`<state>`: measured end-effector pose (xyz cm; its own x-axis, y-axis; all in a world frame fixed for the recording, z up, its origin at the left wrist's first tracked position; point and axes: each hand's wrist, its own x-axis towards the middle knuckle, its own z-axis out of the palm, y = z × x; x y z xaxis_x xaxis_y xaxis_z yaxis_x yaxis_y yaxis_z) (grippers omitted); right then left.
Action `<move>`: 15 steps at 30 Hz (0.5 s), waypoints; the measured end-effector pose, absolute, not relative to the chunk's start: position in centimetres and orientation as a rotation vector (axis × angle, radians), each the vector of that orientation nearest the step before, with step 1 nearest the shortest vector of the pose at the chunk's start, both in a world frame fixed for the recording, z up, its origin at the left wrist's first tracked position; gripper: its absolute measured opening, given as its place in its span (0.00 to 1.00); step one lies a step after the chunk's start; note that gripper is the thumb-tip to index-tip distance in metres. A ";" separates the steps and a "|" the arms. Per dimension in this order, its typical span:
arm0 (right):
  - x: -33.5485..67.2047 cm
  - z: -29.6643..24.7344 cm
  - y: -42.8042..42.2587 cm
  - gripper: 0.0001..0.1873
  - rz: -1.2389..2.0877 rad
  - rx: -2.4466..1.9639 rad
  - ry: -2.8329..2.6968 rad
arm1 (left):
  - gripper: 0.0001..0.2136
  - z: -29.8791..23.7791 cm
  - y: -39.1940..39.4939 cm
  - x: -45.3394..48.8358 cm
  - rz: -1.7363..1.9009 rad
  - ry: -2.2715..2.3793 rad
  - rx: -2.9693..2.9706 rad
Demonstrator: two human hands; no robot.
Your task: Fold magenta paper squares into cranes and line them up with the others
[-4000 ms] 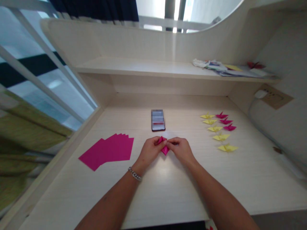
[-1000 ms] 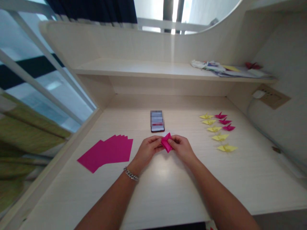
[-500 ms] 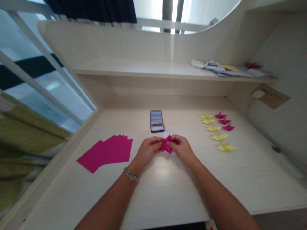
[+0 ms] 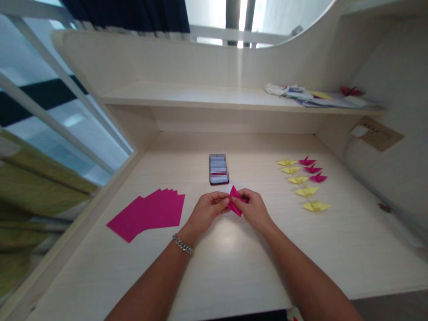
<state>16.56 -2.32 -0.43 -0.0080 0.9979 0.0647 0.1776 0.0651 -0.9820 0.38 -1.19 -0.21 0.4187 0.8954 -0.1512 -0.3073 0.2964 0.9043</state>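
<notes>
Between my two hands is a piece of folded pink origami paper (image 4: 236, 203), narrow and pointed at its top and bottom. My left hand (image 4: 210, 207) pinches its left side between thumb and fingers; a chain bracelet circles that wrist. On the other side, my right hand (image 4: 254, 206) grips the paper with the thumb on top and fingers behind. The fingers cover part of the folds. Just beyond the hands lies a phone (image 4: 219, 169) with a blurred screen.
Fanned pink paper sheets (image 4: 157, 209) lie on the desk at left. At right, several yellow paper cranes (image 4: 306, 191) and 3 pink paper cranes (image 4: 313, 169) stand in rows. A shelf (image 4: 200, 96) crosses the back, and a cable (image 4: 361, 178) runs along the right wall.
The folded pink paper has turned slightly and looks narrower, its top point now standing higher. Both hands keep hold of it in nearly the same place.
</notes>
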 end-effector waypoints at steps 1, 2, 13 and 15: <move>16.5 -0.3 -2.4 0.10 1.061 -1.300 -1.376 | 0.13 -0.2 -1.2 0.3 0.904 0.768 0.943; 16.4 -0.2 -2.5 0.10 1.050 -1.313 -1.382 | 0.13 -0.2 -1.2 0.3 0.895 0.777 0.949; 16.7 0.0 -2.5 0.08 1.058 -1.320 -1.417 | 0.13 0.4 -1.4 0.2 0.883 0.823 0.910; 16.6 -0.1 -2.5 0.08 1.046 -1.314 -1.407 | 0.12 0.5 -1.4 0.3 0.904 0.818 0.882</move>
<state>16.60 -2.50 -0.11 -0.0124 0.9975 0.0699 0.2206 0.0709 -0.9728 0.29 -1.45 0.45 0.3866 0.8972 -0.2135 -0.3017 0.3418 0.8900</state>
